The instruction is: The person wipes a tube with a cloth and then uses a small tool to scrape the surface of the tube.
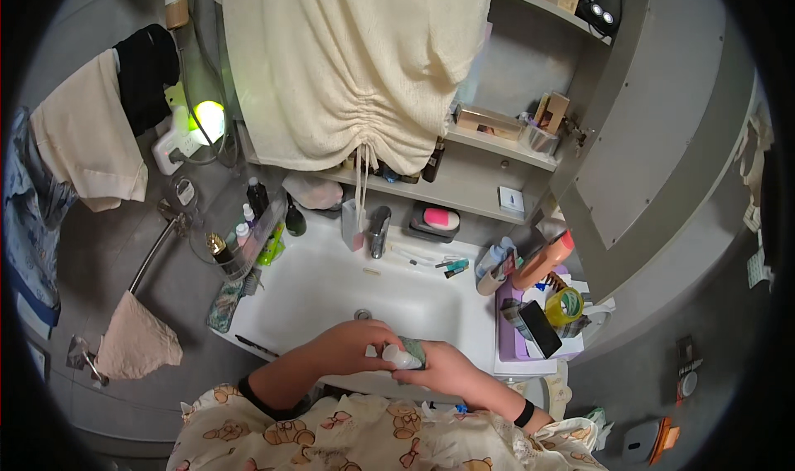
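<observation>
Over the front edge of the white sink [273,305], both my hands meet at a small white object [401,357] with a rounded end, perhaps a bottle or its cap. A grey-green patterned piece [412,348] shows just behind it; whether the two are one thing I cannot tell. My left hand [370,344] closes on the white part from the left, fingers bent. From the right, my right hand [432,367] wraps round the same object, its thumb side toward me. Below the hands lies my patterned clothing, with a dark band on each forearm.
A cream garment [348,65] hangs before the shelves. Behind the basin stand a faucet [379,231] and a pink soap [441,218] on a dark dish. At right, a purple box [512,338] carries a phone [540,330] and yellow tape [564,306]. Bottles fill a corner rack [240,264] at left.
</observation>
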### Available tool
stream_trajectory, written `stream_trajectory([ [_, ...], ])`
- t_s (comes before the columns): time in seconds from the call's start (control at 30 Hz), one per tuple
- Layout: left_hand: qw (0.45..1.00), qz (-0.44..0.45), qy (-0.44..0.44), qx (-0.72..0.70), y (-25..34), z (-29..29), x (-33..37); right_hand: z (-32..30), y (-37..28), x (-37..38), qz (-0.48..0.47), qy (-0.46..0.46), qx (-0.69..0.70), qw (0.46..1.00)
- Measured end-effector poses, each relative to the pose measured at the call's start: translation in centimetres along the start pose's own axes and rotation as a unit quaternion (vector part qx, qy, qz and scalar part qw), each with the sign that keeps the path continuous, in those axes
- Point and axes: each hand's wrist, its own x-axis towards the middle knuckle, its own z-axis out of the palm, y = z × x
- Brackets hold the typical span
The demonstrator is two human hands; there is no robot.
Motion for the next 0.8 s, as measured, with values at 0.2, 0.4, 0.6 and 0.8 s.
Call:
stream_trajectory([
  [0.2, 0.995, -0.067, 0.059, 0.038, 1.1, 1.5, 0.6, -0.7, 1.3, -1.2, -0.1, 0.096, -0.128, 0.982],
  [0.4, 0.971, -0.132, 0.192, 0.06, 1.7, 3.2, 1.9, -0.2, 1.3, -1.0, -0.144, 0.196, -0.163, 0.956],
  [0.6, 0.948, -0.187, 0.257, -0.019, 1.5, 3.3, 2.4, 1.1, 2.7, -0.3, -0.214, 0.288, -0.192, 0.913],
  [0.8, 0.879, -0.117, 0.306, -0.347, -1.7, 3.0, 2.1, 1.6, 2.6, -0.3, -0.305, 0.275, -0.24, 0.88],
])
